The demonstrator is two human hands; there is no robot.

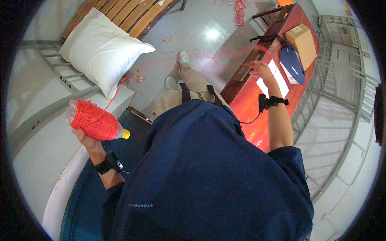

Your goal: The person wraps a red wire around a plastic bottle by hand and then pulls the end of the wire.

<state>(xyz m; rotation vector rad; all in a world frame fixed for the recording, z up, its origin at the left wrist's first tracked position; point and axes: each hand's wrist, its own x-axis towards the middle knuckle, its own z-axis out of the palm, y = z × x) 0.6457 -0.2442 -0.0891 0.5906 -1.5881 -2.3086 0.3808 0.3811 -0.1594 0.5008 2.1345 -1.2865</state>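
Observation:
My left hand (87, 139) is closed round a clear plastic bottle (95, 121) with a yellow cap, thickly wound with red cord. The bottle lies tilted, its cap toward my body. From it a strand of red cord (115, 94) runs up past the pillow and across in front of me, blurred by motion. My right hand (261, 70) is raised at the right over the red table, its fingers bent together at the blurred cord. The exact grip of those fingers is hard to make out.
A white pillow (100, 50) leans at the left near a wooden slatted bench (128, 16). Loose red cord (239, 14) lies tangled on the tiled floor. The red table (257, 124) bears a cardboard box (301, 44), a dark blue pouch (291, 64) and white paper (277, 82).

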